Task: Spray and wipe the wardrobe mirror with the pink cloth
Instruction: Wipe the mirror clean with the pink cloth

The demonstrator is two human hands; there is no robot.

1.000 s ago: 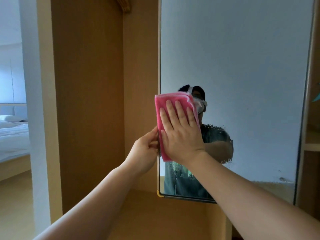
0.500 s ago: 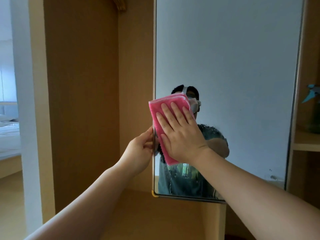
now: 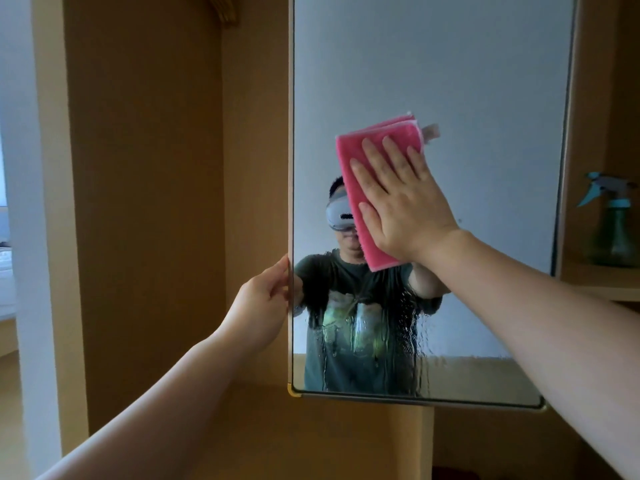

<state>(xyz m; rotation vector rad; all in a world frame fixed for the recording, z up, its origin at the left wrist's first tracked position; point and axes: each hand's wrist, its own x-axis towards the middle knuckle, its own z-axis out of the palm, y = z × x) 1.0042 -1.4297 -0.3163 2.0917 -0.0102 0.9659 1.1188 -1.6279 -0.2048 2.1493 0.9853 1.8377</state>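
The wardrobe mirror [image 3: 450, 64] hangs upright in a thin frame in front of me. Wet streaks and droplets cover its lower middle. A folded pink cloth [image 3: 360, 174] lies flat against the glass near the centre. My right hand [image 3: 401, 199] presses on the cloth with the palm flat and fingers spread. At the mirror's left edge, about mid-height, my left hand [image 3: 263, 303] grips the frame. A green spray bottle [image 3: 613, 233] with a teal trigger head stands on a shelf to the right of the mirror.
Wooden wardrobe panels [image 3: 145, 202] rise to the left of the mirror, and a wooden ledge [image 3: 311, 431] runs below it. A shelf [image 3: 602, 282] carries the bottle on the right. Part of a bed [image 3: 5, 282] shows at the far left.
My right hand has slid the pink cloth up and to the right across the glass, away from the left edge. My left hand stays on the mirror's left edge.
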